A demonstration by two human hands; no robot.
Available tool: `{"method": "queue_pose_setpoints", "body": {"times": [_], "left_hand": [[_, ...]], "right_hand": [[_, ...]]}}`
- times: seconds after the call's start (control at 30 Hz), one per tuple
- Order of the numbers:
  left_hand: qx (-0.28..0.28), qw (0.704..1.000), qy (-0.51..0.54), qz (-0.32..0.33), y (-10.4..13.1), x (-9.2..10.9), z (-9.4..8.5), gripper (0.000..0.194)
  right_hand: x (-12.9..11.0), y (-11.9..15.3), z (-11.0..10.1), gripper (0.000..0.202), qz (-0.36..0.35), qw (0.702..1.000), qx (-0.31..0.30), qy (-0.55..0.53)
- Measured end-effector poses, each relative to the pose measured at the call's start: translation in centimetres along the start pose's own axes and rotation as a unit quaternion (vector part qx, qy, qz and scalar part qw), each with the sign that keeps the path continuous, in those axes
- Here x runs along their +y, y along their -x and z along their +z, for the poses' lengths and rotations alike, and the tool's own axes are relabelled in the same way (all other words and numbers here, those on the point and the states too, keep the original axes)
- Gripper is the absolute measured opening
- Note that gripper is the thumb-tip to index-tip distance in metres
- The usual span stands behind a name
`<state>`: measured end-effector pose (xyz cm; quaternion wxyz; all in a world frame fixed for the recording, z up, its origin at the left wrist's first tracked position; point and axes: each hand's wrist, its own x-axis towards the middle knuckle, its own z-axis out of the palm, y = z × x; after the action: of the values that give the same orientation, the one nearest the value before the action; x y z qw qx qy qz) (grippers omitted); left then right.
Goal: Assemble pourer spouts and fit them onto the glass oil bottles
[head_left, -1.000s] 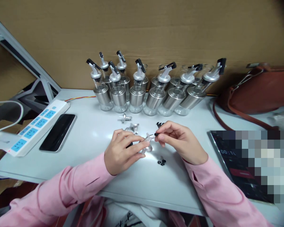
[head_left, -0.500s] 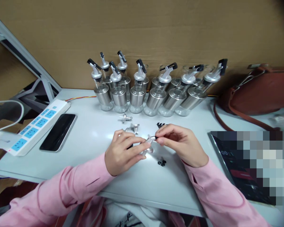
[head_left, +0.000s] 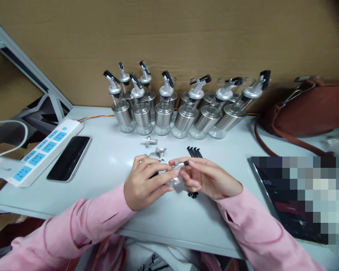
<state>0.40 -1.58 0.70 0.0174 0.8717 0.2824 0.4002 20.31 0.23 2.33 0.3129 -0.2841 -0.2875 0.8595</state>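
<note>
My left hand [head_left: 148,182] is closed round a silver bottle pourer [head_left: 177,166], whose spout points right. A short black tip [head_left: 185,163] sits on the end of the spout. My right hand [head_left: 209,175] has its thumb against this tip, one finger reaching behind the spout and the others curled below. Several black levers [head_left: 194,152] lie in a row just behind my right hand. A cluster of small black caps [head_left: 192,195] lies below it, partly covered. Behind my left hand are more silver pourers [head_left: 159,153], one lying apart [head_left: 149,141].
Several glass and steel bottles [head_left: 163,114] with pourers stand along the back. At left are a power strip [head_left: 41,154] and a phone [head_left: 69,158]. A brown handbag [head_left: 313,109] and a dark tablet-like screen [head_left: 282,203] are at right.
My right hand has shifted from a fingertip pinch at the black tip to a thumb press, with a finger reaching left behind the spout. The left hand has stayed in place.
</note>
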Motion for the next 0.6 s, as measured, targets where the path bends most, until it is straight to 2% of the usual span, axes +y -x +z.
{"method": "queue_pose_setpoints", "body": {"times": [0.6], "left_hand": [[-0.008, 1.000, 0.008, 0.003, 0.37, -0.09, 0.25, 0.022]], "right_hand": [[0.43, -0.25, -0.21, 0.023, 0.032, 0.999, -0.011, -0.027]]}}
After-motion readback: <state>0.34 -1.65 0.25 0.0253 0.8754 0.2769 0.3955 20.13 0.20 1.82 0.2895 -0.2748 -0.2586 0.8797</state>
